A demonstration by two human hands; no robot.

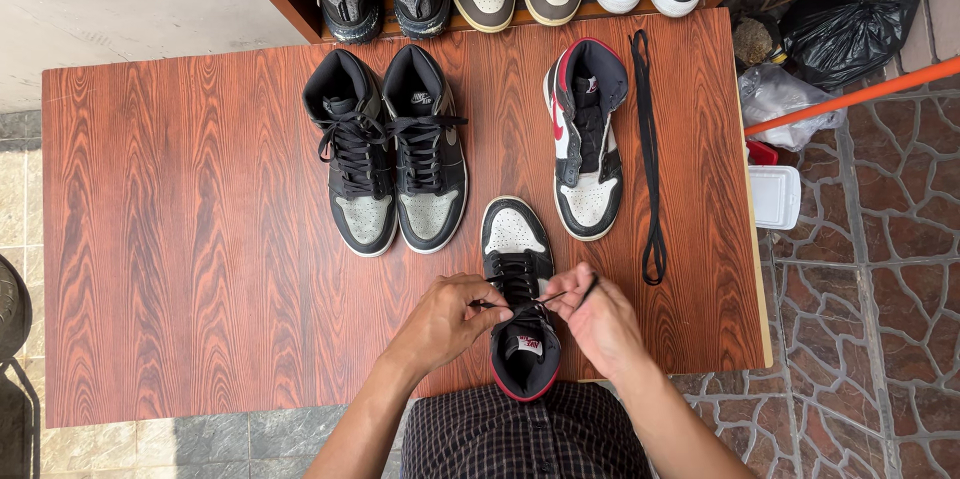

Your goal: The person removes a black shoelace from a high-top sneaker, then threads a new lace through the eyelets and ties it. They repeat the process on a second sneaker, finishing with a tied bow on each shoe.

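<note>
At the near edge of the desk (200,239) stands a high-top shoe (518,279), toe pointing away. Both hands work its black lace (560,295): the left hand (445,321) pinches one end, the right hand (598,324) pinches the other. The lower eyelets look laced; the top ones seem left. Its mate (585,139) lies unlaced, with a spare lace (650,159) just beside. A black pair (388,154) is fully laced.

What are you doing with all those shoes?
A person's left hand and right hand pinch the black lace of a black, white and red high-top shoe on the wooden table. Its matching shoe lies unlaced beside a loose black lace. A laced grey-toed pair sits nearby.
</note>
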